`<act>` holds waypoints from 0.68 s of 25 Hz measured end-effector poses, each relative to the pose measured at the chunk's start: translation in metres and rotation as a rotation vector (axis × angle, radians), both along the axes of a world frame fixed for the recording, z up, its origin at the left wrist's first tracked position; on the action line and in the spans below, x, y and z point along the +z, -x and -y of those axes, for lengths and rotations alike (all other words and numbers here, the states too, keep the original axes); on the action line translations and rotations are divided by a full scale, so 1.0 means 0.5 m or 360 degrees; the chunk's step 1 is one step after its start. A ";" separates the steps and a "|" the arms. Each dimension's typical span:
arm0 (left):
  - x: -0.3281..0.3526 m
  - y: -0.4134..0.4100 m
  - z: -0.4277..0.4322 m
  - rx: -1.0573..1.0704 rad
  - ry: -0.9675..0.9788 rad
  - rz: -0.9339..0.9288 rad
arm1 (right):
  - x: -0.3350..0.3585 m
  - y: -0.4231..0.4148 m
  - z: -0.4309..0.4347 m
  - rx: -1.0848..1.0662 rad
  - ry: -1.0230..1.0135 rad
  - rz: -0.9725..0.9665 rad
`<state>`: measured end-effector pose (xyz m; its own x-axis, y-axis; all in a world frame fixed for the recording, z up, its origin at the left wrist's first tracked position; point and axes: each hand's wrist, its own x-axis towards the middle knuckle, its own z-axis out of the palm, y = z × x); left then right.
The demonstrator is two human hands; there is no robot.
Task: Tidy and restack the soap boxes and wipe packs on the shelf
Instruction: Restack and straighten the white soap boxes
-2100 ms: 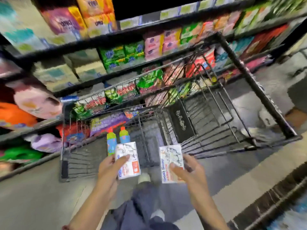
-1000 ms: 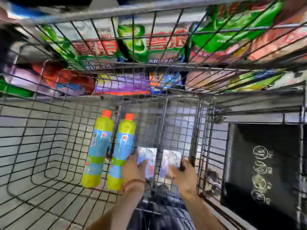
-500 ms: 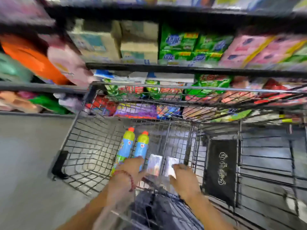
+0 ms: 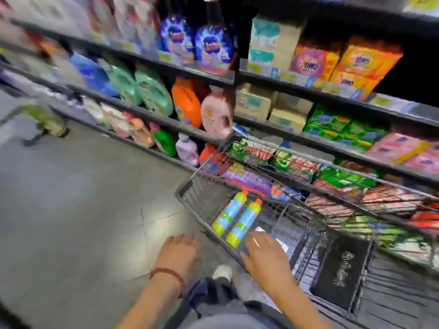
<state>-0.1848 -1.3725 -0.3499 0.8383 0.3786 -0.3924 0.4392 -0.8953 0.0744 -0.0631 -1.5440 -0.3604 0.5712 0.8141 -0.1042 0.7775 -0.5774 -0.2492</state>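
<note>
My left hand (image 4: 178,254) hangs over the floor just left of the wire cart (image 4: 202,173), palm down and holding nothing. My right hand (image 4: 267,256) hovers over the cart's near corner with fingers spread and nothing in it. Bits of the white soap boxes (image 4: 283,244) show on the cart floor just beyond the right hand's fingers, mostly hidden by it. Two blue-and-yellow bottles (image 4: 237,218) lie side by side in the cart, left of those boxes. Green soap packs (image 4: 332,125) and pink packs (image 4: 399,147) are stacked on the shelf behind the cart.
Shelving (image 4: 297,89) runs along the back, holding detergent jugs (image 4: 187,103), cardboard cartons (image 4: 275,110) and orange powder boxes (image 4: 361,65). A black panel (image 4: 342,269) lines the cart's right section. Grey floor (image 4: 83,210) spreads to the left.
Both hands have let go of the white soap boxes, which now lie in the cart, and have drawn back toward me. My view has swung left along the aisle.
</note>
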 end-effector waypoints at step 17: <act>-0.019 0.521 0.120 0.1675 0.0129 0.0398 | -0.027 0.283 -0.178 0.0926 -0.0037 -0.0419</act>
